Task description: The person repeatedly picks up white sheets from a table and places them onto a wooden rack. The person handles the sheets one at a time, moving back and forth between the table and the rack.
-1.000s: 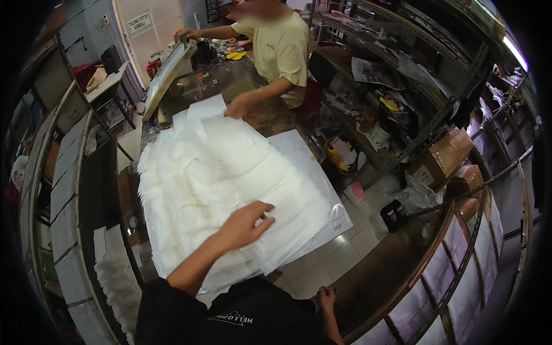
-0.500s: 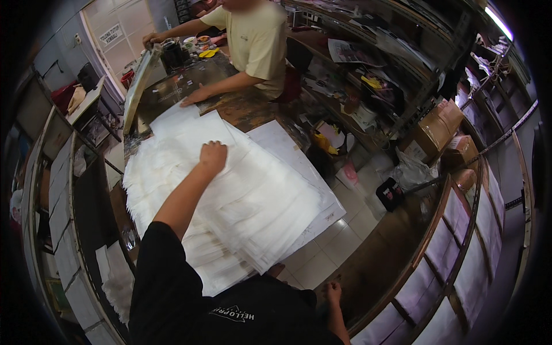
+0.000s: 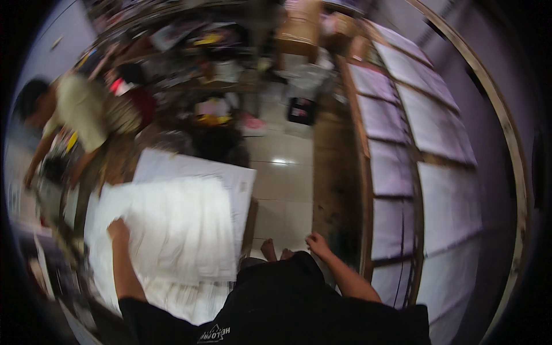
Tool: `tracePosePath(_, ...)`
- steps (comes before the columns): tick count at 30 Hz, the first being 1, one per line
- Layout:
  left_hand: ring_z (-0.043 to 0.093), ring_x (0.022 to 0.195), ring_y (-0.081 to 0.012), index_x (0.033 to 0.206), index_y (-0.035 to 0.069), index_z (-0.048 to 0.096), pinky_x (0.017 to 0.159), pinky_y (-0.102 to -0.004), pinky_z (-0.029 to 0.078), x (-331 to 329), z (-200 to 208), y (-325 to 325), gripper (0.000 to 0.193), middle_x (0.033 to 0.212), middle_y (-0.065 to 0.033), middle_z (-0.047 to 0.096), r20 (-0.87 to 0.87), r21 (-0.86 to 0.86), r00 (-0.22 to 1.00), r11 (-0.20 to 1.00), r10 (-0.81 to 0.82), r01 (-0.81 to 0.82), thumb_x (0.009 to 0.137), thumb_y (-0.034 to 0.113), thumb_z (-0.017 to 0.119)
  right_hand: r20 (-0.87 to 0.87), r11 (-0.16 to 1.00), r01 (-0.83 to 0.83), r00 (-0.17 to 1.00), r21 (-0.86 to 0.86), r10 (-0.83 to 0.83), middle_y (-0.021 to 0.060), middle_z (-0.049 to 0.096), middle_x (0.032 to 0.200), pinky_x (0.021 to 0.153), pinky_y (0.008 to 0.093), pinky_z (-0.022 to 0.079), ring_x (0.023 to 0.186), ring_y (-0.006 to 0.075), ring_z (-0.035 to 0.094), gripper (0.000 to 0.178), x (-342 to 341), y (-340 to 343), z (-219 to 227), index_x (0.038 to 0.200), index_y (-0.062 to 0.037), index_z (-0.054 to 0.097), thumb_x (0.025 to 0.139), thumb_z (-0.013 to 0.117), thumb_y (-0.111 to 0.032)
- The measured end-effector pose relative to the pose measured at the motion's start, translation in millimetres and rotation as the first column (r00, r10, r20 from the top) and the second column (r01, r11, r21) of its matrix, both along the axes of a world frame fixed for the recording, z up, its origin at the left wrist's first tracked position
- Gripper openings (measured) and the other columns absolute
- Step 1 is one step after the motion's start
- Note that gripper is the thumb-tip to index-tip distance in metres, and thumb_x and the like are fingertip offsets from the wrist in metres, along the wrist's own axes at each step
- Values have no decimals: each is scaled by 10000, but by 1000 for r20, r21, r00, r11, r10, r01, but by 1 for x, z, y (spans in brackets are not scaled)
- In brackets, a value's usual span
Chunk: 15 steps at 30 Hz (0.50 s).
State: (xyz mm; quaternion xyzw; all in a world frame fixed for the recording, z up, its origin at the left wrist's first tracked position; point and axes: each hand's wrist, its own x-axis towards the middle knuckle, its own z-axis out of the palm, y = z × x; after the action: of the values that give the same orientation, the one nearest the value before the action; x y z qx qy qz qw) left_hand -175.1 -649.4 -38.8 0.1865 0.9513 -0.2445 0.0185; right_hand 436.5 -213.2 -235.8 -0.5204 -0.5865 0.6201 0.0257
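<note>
My left hand point(image 3: 118, 230) rests in a closed fist on the left part of a broad stack of thin white sheets point(image 3: 178, 218). Its fingertips are turned under, so anything within them is hidden. The sheets overlap in uneven, fanned layers on a table at my left. Away from the stack, my right hand point(image 3: 317, 245) hangs by the dark bench along the aisle, fingers curled, with nothing visible in it. Beneath the stack, a larger white board point(image 3: 244, 184) sticks out at the far and right sides.
A tall rack holding white panels point(image 3: 393, 167) stands at my right, beside a dark brown bench point(image 3: 336, 172). Far ahead are cardboard boxes point(image 3: 298, 31) and a black bag point(image 3: 301, 110). Another person point(image 3: 86, 109) leans over the table's far left end. Cluttered shelves point(image 3: 201, 52) line the back.
The view has swung right, bringing the aisle and rack toward the middle. My left fist stays on the sheets. My right hand has come up beside the bench. The other person leans lower.
</note>
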Motion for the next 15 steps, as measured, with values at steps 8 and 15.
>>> tracePosePath(8, 638, 698, -367, 824, 41, 575, 639, -473, 513, 127, 74, 187, 23, 805, -172, 642, -96, 487, 835, 707, -541, 514, 822, 59, 589, -355, 997, 56, 932, -60, -74, 88, 633, 952, 686, 306, 532, 792, 157, 615, 303, -76, -4, 90, 1162, -3, 584, 928, 610, -193)
tracePosePath(15, 632, 645, -358, 870, 63, 589, 607, -452, 508, 299, 74, 328, 53, 770, -137, 627, 45, 680, 457, 362, -888, 637, 820, 81, 588, -508, 921, -9, 832, 390, 224, 94, 615, 981, 751, 324, 514, 865, 182, 575, 507, -98, -15, 238, 1377, -41, 452, 938, 627, -225)
